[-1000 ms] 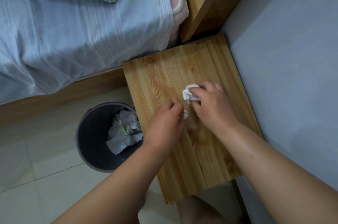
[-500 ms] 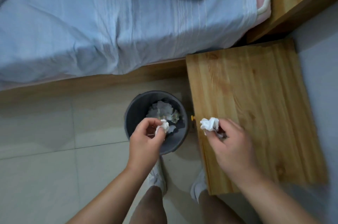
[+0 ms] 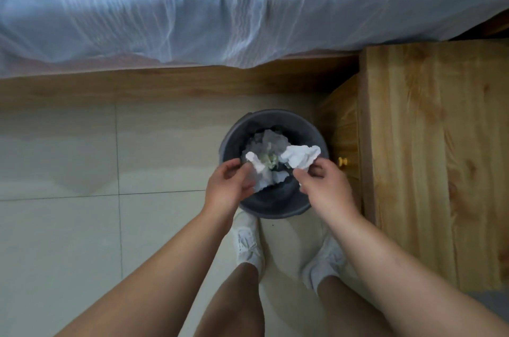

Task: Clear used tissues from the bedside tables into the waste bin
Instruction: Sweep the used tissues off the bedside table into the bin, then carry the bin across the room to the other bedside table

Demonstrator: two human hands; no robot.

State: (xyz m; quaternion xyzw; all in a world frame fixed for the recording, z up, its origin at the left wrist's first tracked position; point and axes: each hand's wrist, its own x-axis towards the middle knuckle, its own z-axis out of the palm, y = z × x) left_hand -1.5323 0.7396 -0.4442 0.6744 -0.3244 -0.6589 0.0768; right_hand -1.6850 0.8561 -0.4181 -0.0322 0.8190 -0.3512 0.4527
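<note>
Bed [image 3: 192,6]: a pale blue sheet fills the top of the view and hangs over a wooden side rail [image 3: 165,83].
Floor [image 3: 68,226]: light tiles with thin joints run from the rail to the bottom edge.
Bench [image 3: 435,157]: the pine bedside unit stands at the right, its top bare wood and its drawer front facing the bin.
Waste bin [image 3: 275,206]: a dark round bin sits on the floor just beside the bench front, below both hands.
Binned tissues [image 3: 268,144]: crumpled white paper lies heaped inside the bin.
Left hand [image 3: 228,188]: held above the bin's near-left rim, fingers curled, thumb and fingertips pinching a small tissue.
Right hand [image 3: 325,185]: held above the bin's near-right rim, fingers curled, fingertips pinching a larger tissue.
Shoes [image 3: 246,243]: two white shoes stand on the tiles, toes near the bin.
Larger tissue [image 3: 300,156]: a crumpled white wad above the bin's open mouth, on its right side.
Small tissue [image 3: 254,162]: a narrow white scrap above the bin's mouth, on its left side, apart from the larger one.
Drawer knob [image 3: 342,162]: a small yellowish knob on the bench front, just right of the bin.
</note>
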